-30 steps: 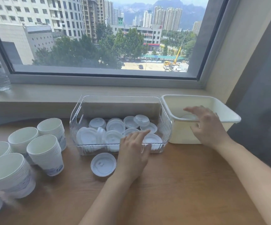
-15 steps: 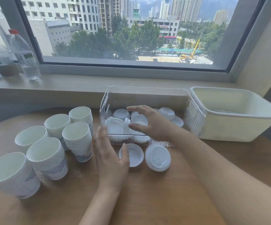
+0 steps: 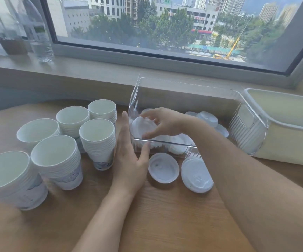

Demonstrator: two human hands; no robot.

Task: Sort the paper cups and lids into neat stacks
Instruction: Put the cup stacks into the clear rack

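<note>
The lids look like thin moulded plastic: very light, a little springy, smooth enough to slide over one another, and easy to dent if squeezed across the dome. I would judge the rim the place to take one, thumb on one edge and fingers on the opposite edge, since the flat top gives nothing to catch. Most of them lie loose in the clear bin at the middle of the frame, and two more sit on the wooden table just in front of it: an upturned lid and, to its right, a dome-up lid.

The right hand reaches across into the left end of the bin, fingers curled over a lid there, thumb below and fingertips on its upper edge, so it appears to be pinching that lid by the rim. The left hand stands edge-on outside the bin's near left corner, fingers straight and pointing up the frame along the bin's left wall, thumb spread and touching the near wall; it grips nothing and seems only to steady the bin.

The paper cups are already nested in six stacks at the left of the frame, light and easily crushed, best held round the wall below the lip. A cream tub stands at the right edge, touching the bin
</note>
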